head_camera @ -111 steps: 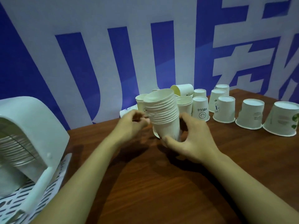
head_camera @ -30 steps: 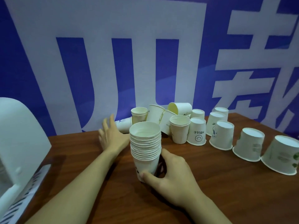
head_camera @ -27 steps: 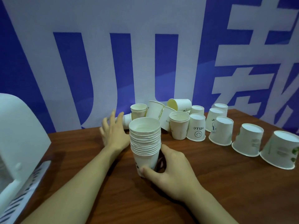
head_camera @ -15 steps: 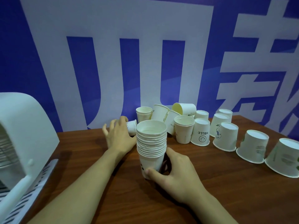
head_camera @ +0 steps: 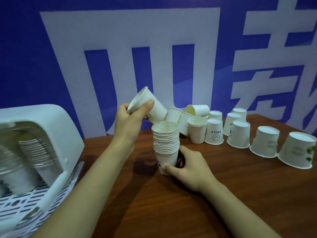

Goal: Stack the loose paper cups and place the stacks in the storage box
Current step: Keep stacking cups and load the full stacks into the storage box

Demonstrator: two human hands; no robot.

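A stack of white paper cups (head_camera: 166, 143) stands upright on the wooden table (head_camera: 223, 194), and my right hand (head_camera: 187, 166) grips its bottom cup. My left hand (head_camera: 128, 124) holds a single paper cup (head_camera: 151, 105) tilted in the air, up and to the left of the stack's open top. At the left edge sits the white storage box (head_camera: 51, 127) with a slotted base, and stacks of cups (head_camera: 36, 155) lie inside it. Several loose cups (head_camera: 238, 133) stand or lie along the back and right of the table.
A blue and white banner wall (head_camera: 154, 48) rises right behind the table. Upside-down cups run in a row to the right, the last one (head_camera: 297, 152) near the frame's right edge. A cup (head_camera: 197, 110) lies on its side atop the back cluster.
My left hand has closed on a cup that lay at the back and lifted it up over the stack. My right hand stays on the stack's base.
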